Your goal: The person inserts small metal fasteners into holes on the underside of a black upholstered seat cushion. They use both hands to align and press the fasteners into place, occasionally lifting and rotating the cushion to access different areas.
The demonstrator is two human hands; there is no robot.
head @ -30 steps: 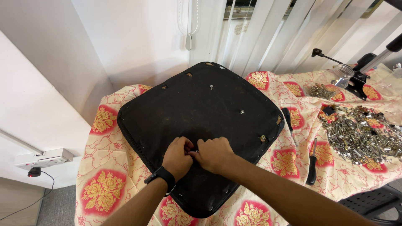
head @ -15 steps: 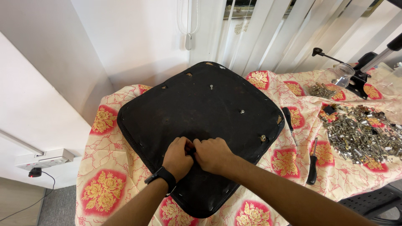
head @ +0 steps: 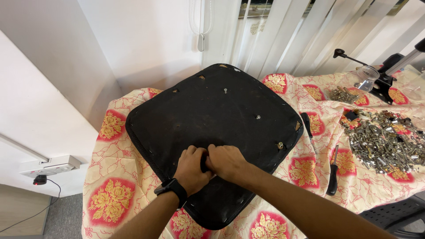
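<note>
We have a large black seat pad lying underside-up on the desk, which is covered by a cream cloth with red and gold floral medallions. The pad takes up most of the desk's left half, one corner reaching the far edge by the wall and another hanging at the near edge.

Both our hands meet on the pad's near part, touching each other. The left hand, with a black watch on its wrist, has its fingers curled tight against the fabric. The right hand presses beside it, fingers bent narrow over a small dark item between the two hands; we cannot tell what that item is, nor whether either hand truly grips it.

Several metal screws stand out of the pad's surface, towards its right side and far corner.

Right of the pad, two black-handled screwdrivers lie on the cloth, one near the pad's right corner, one nearer the desk's near edge. Towards the right edge lies a broad heap of loose metal screws and bolts. Beyond it, at the far right corner, a clear plastic jar lies tipped beside a smaller pile of hardware.
</note>
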